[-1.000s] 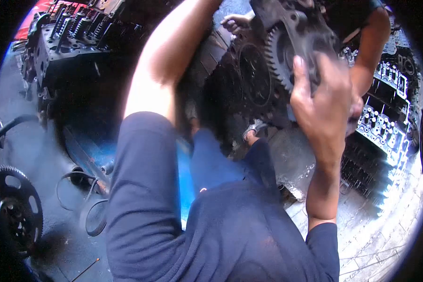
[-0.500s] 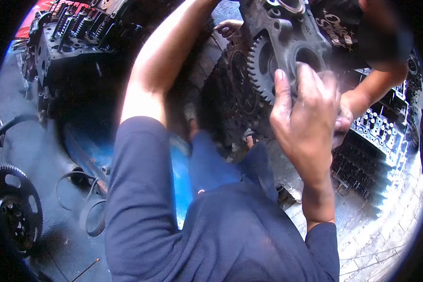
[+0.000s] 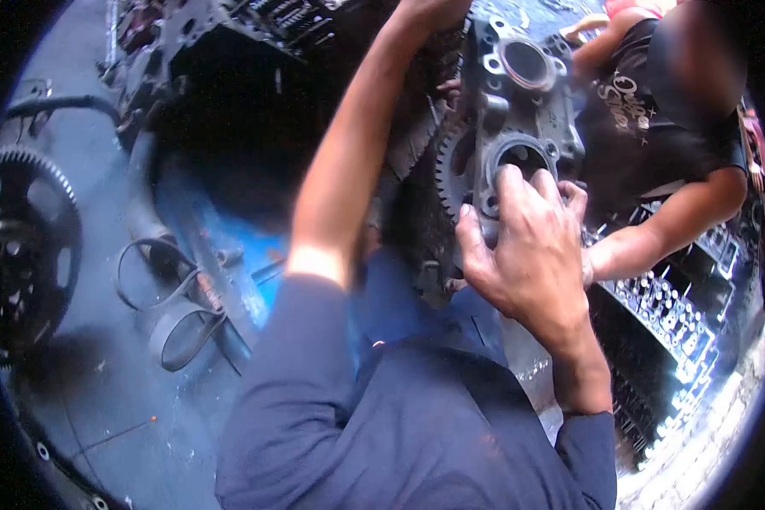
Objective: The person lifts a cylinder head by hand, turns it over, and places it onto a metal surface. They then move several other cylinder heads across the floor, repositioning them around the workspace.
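A grey metal engine housing with round openings stands upright in front of me at the upper right. My right hand grips its lower part, fingers hooked into the lower opening and the thumb at the left edge. A toothed gear shows behind the housing's left side. My left hand is raised beside the housing's top left corner, cut by the frame's upper edge. Its fingers are hidden. At the right, a co-worker's hand is close to the housing's lower right, partly covered by my right hand.
A co-worker in a black shirt leans in from the right. A cylinder head lies below that arm. A large toothed wheel and a looped belt are on the left floor. A dark engine block stands at upper left.
The housing appears more upright and farther left. My right hand has moved down and left, its fingers now in the lower opening. The camera view has shifted, and the co-worker shows more fully.
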Demonstrator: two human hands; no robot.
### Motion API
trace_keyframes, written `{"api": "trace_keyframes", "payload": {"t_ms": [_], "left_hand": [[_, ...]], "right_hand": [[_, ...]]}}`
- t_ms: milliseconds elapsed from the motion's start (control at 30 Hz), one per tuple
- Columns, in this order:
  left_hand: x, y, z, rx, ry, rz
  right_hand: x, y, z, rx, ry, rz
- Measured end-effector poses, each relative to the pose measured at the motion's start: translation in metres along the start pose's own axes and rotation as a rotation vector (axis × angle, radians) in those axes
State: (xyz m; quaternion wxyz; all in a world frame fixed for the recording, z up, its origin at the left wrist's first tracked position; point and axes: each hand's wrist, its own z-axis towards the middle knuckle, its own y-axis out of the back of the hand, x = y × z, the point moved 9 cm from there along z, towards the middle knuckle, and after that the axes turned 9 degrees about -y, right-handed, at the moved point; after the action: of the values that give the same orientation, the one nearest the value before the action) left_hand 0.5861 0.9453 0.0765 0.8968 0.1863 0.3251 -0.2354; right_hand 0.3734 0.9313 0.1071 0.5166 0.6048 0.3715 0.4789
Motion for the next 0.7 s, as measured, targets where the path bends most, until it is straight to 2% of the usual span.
{"api": "trace_keyframes", "payload": {"t_ms": [100, 167, 233, 267, 300, 367, 400, 500, 567, 633, 700], "left_hand": [[-0.064, 0.030, -0.016, -0.121, -0.022, 0.043], [-0.123, 0.033, -0.061, -0.187, 0.175, 0.026], [-0.150, 0.014, -0.115, -0.288, 0.334, -0.015], [-0.152, 0.001, -0.139, -0.353, 0.377, -0.039], [-0.156, -0.015, -0.151, -0.381, 0.392, 0.019], [-0.163, -0.048, -0.177, -0.387, 0.418, 0.181], [-0.166, -0.062, -0.183, -0.367, 0.411, 0.287], [-0.171, -0.080, -0.193, -0.476, 0.418, 0.352], [-0.170, -0.075, -0.197, -0.532, 0.420, 0.317], [-0.170, -0.071, -0.202, -0.589, 0.421, 0.204], [-0.160, -0.071, -0.212, -0.711, 0.464, -0.066]], "right_hand": [[0.001, -0.001, -0.003, 0.002, 0.027, 0.035], [-0.002, 0.009, -0.007, -0.005, 0.058, 0.039], [-0.004, 0.008, -0.005, 0.140, 0.124, -0.001], [-0.008, 0.009, -0.007, 0.218, 0.157, -0.025], [-0.011, 0.018, -0.013, 0.201, 0.220, -0.037], [-0.007, 0.030, -0.034, 0.085, 0.549, -0.017], [-0.005, 0.036, -0.039, 0.069, 0.601, 0.022], [0.002, 0.049, -0.046, 0.068, 0.736, 0.086], [-0.001, 0.037, -0.026, 0.242, 0.629, 0.180], [-0.012, 0.029, -0.012, 0.442, 0.469, 0.467], [-0.015, 0.020, -0.012, 0.568, 0.409, 0.844]]}}
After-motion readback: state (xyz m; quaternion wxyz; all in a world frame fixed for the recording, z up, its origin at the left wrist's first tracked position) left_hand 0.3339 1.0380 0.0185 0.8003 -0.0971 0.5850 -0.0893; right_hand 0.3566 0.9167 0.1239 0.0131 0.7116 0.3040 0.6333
